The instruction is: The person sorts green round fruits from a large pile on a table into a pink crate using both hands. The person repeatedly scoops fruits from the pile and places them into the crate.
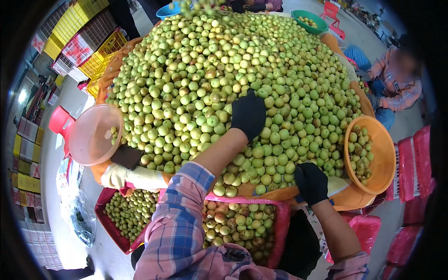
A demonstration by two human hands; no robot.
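A large heap of small round green fruits (196,87), some with brown patches, covers a cloth-lined table. My left hand (249,113), in a black glove, reaches onto the middle of the heap; what its fingers touch is hidden beneath it. My right hand (311,183), also black-gloved, is at the near edge of the heap with curled fingers; whether a fruit is in it cannot be seen. Below my arms stands a pink-lined crate (282,227) of browner fruits. A red-lined crate (101,203) of green fruits is to its left.
An orange plastic basket (383,157) with some fruits leans at the right edge. A pinkish plastic bowl (91,134) and a dark phone (126,156) lie at the left. A green basin (297,15) and a blue basin (168,11) stand at the far side. A person (399,84) sits at the right.
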